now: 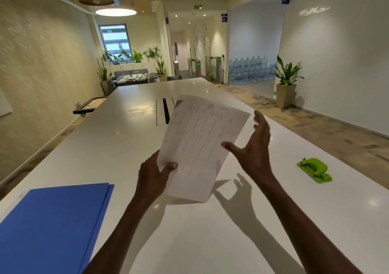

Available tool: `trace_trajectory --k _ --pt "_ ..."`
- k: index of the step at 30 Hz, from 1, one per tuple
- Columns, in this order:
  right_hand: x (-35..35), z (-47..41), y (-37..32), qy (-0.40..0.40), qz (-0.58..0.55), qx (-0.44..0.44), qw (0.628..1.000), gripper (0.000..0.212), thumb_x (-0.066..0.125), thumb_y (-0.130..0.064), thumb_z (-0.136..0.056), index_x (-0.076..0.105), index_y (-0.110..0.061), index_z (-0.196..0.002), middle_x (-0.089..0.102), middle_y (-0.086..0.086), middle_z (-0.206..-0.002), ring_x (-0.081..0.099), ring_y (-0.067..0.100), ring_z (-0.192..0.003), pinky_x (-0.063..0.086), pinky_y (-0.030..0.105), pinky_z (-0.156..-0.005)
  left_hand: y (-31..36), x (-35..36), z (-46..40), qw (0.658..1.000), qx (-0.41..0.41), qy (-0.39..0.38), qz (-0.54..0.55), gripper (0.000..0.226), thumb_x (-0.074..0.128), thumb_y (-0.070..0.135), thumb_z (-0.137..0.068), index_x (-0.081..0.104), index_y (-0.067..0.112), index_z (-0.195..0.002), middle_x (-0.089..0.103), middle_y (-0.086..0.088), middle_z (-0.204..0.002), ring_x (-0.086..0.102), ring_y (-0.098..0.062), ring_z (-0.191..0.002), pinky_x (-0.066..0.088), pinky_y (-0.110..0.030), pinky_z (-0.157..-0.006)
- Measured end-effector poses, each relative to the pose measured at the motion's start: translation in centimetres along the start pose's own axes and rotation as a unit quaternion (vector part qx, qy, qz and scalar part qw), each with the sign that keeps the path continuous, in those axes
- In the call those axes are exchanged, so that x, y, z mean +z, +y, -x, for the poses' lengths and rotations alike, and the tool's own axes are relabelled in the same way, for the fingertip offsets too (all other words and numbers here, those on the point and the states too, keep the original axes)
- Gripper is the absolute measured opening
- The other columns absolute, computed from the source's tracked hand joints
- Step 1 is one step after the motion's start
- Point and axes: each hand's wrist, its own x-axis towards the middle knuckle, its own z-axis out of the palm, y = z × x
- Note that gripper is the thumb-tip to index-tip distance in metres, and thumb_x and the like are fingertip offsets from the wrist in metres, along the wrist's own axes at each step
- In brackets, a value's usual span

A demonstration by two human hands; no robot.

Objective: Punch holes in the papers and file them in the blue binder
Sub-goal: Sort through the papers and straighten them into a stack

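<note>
The person holds a small sheaf of papers (200,145) up in the air above the white tabletop (130,139), about midway across it. The left hand (154,175) pinches the sheaf at its lower left edge, thumb on the front face and fingers behind. The papers stand tilted: their long axis runs from the near bottom corner up and away, leaning to the right, so the top edge points toward the far end of the room. The print on them is too blurred to read.

The right hand (253,147) is spread wide, fingers straight and parted, holding nothing. Its thumb tip lies at the right edge of the sheaf; whether it touches I cannot tell.

A blue binder (50,225) lies flat and closed at the near left of the tabletop, well apart from the papers. A green hole punch (314,169) sits on the right side, near the edge.
</note>
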Motion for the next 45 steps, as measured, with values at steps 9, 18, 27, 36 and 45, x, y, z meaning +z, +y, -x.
trace_trajectory --k 9,18,27,36,45 --pt "-4.2 -2.4 -4.1 -0.158 0.048 -0.085 0.983 0.076 0.081 -0.027 -0.070 0.039 -0.025 -0.134 0.058 -0.007 -0.111 0.056 0.013 -0.099 0.048 0.024 -0.078 2.0 -2.2 -2.0 0.968 0.174 -0.054 -0.175 0.026 0.067 0.020 -0.088 0.060 0.017 -0.114 0.070 -0.011 -0.095 0.065 -0.030 -0.079 0.055 -0.035 -0.068" --pt "-5.8 -1.2 -1.7 -0.152 -0.159 0.008 0.975 0.028 0.075 -0.006 -0.075 0.071 -0.024 -0.096 0.075 -0.010 -0.089 0.070 0.006 -0.079 0.050 0.014 -0.061 1.8 -3.3 -2.2 0.985 0.020 0.154 0.074 0.098 0.089 0.032 -0.062 0.031 0.020 -0.141 0.046 -0.001 -0.143 0.043 -0.013 -0.128 0.039 -0.024 -0.098" --pt "-5.3 -0.1 1.8 -0.097 -0.200 0.116 0.968 0.030 0.079 -0.012 -0.073 0.072 -0.020 -0.101 0.074 -0.011 -0.088 0.070 0.003 -0.079 0.052 0.017 -0.065 0.7 -1.8 -0.7 0.909 -0.141 -0.122 0.372 0.071 0.091 0.045 -0.048 0.067 0.017 -0.109 0.074 -0.007 -0.103 0.070 -0.029 -0.097 0.057 -0.036 -0.077" --pt "-2.2 2.0 2.5 -0.025 -0.238 0.135 0.962 0.028 0.076 -0.009 -0.076 0.067 -0.027 -0.096 0.072 -0.010 -0.095 0.068 0.004 -0.084 0.056 0.020 -0.070 1.6 1.8 1.1 0.963 -0.126 0.067 0.229 0.025 0.075 0.029 -0.081 0.058 0.020 -0.097 0.064 0.011 -0.084 0.062 -0.004 -0.078 0.048 -0.019 -0.064" --pt "0.3 7.6 7.2 -0.102 -0.179 0.229 0.951 0.023 0.078 -0.014 -0.075 0.067 -0.027 -0.090 0.071 -0.011 -0.090 0.068 0.012 -0.088 0.051 0.018 -0.063 -3.6 4.4 4.7 0.953 -0.221 0.034 0.202 0.036 0.078 0.015 -0.079 0.062 0.004 -0.109 0.065 -0.002 -0.088 0.061 -0.015 -0.075 0.046 -0.022 -0.066"
